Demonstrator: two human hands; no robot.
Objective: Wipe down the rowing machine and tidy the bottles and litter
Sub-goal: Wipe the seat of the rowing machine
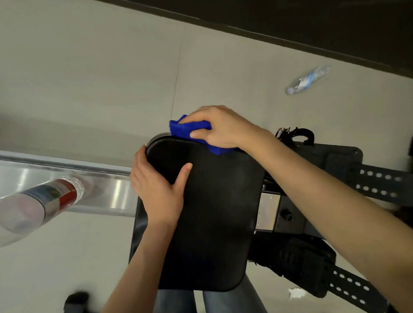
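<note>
Left hand (159, 190) clasps a black rounded panel (216, 218), right hand (223, 128) clutching a bunched blue cloth (187, 128) against its top edge.

Both bare forearms reach in from the near edge. The left hand (157, 186) grips the left edge of the black panel (216, 216), its thumb lying on the face. The right hand (219, 129), farther off, curls its fingers round a blue cloth (187, 129) at the panel's far edge.

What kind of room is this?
Probably a gym or workout room: a rowing machine's black seat and shiny metal rail, holed foot straps, and a water bottle lying on the floor.
</note>
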